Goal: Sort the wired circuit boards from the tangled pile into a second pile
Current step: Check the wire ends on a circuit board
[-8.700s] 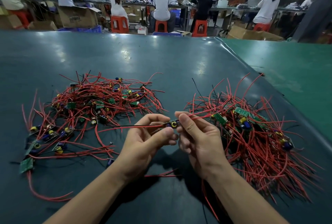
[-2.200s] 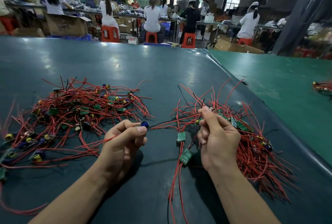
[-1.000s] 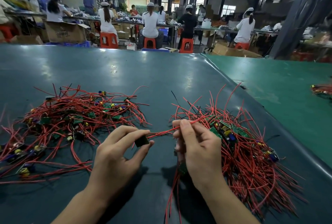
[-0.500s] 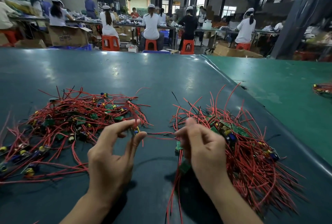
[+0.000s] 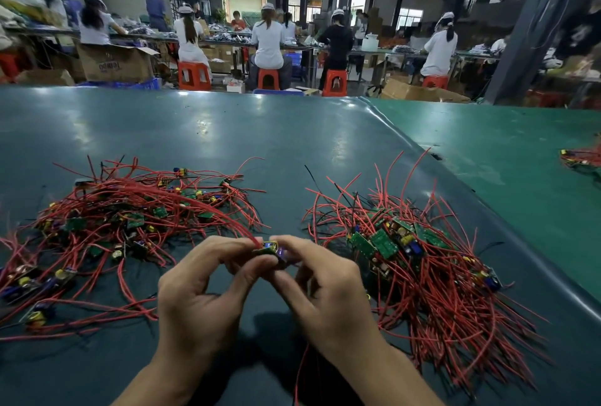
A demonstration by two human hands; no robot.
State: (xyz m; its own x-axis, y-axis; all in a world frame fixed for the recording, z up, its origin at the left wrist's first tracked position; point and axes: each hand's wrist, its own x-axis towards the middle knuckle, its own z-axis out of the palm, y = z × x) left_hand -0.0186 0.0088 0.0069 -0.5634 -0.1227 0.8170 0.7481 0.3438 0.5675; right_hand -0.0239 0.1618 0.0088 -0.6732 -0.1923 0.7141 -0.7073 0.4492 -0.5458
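Two piles of small green circuit boards with red wires lie on the dark teal table: a tangled pile (image 5: 130, 220) at the left and a second pile (image 5: 422, 262) at the right. Between them, low in the middle, my left hand (image 5: 201, 295) and my right hand (image 5: 325, 295) meet. Both pinch one small circuit board (image 5: 270, 247) with blue and yellow parts. Its red wires arc up and left, back over the left pile. Another red wire hangs below my right hand.
The dark teal mat (image 5: 260, 132) ends at a raised seam on the right, beside a lighter green table (image 5: 504, 151) that carries another small wired bundle (image 5: 582, 158). Beyond the far edge, several people sit on orange stools at workbenches.
My hands have come together in the middle. Half a second ago they were apart with a wire stretched between them; now both pinch the same board, and its wires sweep back over the left pile.
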